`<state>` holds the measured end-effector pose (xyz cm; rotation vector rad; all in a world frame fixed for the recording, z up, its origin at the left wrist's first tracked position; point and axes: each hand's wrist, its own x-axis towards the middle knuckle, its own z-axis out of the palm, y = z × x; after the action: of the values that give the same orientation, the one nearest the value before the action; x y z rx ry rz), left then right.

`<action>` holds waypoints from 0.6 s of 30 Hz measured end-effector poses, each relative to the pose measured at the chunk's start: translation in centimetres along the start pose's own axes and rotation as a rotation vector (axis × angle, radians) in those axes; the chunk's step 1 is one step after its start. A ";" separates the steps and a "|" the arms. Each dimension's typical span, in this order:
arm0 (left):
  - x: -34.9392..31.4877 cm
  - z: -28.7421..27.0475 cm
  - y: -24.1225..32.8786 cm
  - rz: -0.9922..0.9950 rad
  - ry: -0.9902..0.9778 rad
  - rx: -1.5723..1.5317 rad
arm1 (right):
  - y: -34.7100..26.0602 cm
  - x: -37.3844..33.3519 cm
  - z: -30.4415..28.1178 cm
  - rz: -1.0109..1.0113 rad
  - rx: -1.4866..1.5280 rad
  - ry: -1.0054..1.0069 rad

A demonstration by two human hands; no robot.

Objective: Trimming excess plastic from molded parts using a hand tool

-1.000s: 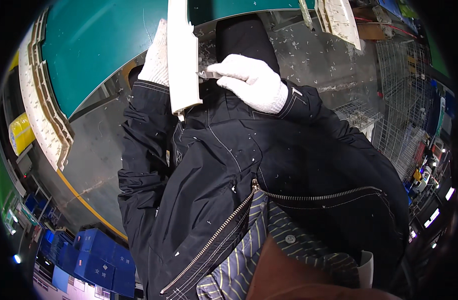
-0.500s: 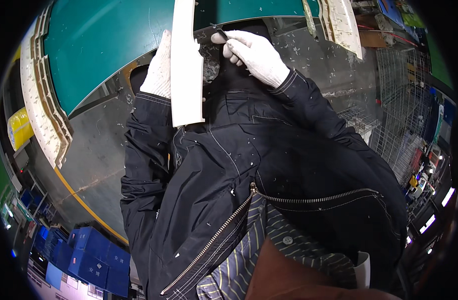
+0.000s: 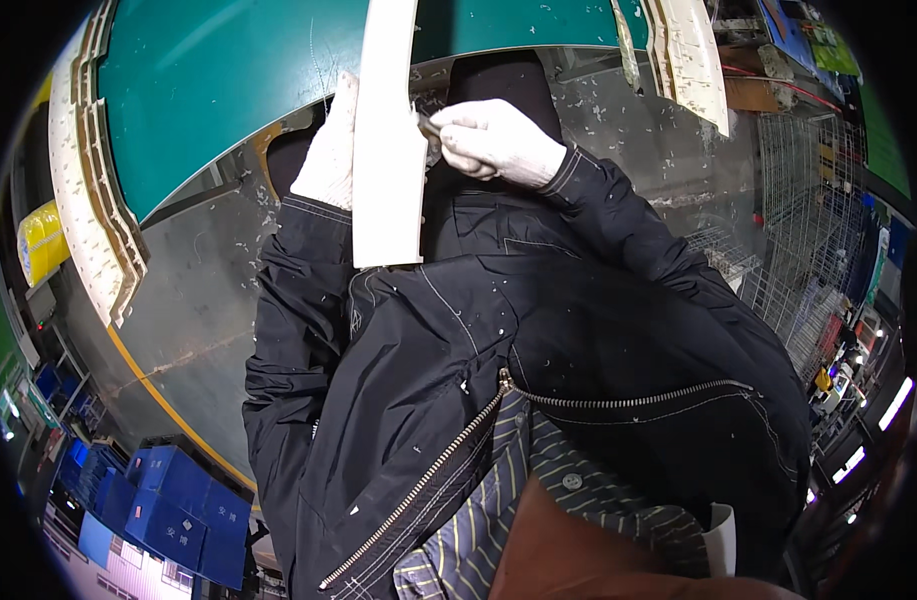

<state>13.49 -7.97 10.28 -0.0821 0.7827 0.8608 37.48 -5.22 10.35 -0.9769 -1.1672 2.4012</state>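
Observation:
A long white plastic trim panel (image 3: 388, 150) stretches from the green tabletop down toward my lap, with a notched right edge. My left hand (image 3: 328, 150), in a white knit glove, is closed on the panel's left side; most of its fingers are hidden behind it. In my gloved right hand (image 3: 498, 142), a small dark blade-like tool (image 3: 428, 124) is pinched between thumb and fingers. Its tip meets the panel's right edge around the notch. How far the tip reaches behind the edge cannot be seen.
The green table (image 3: 218, 90) curves across in front of me. Stacked cream-coloured trim panels (image 3: 93, 200) overhang its left side, and more panels (image 3: 683, 60) lie at the right. Wire cages (image 3: 803, 200) stand to the right, blue boxes (image 3: 183, 510) at lower left. White scraps litter the floor.
My right hand has come down and inward, bringing the tool from beside the panel onto its right edge. The panel and my left hand have shifted slightly right and toward me.

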 end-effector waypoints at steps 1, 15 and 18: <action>0.1 -0.2 0.2 0.025 0.032 0.046 | 0.0 -0.6 0.4 0.017 -0.042 -0.003; 2.7 0.1 0.5 0.087 -0.130 0.012 | -3.6 -2.7 -2.7 0.199 0.012 -0.658; 2.3 0.9 1.3 0.126 -0.091 0.131 | -2.9 -2.9 -4.0 0.076 -0.042 -0.345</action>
<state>14.03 -5.28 9.79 0.1225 0.7632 0.9239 42.31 -2.59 12.17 -0.6428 -1.3186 2.6923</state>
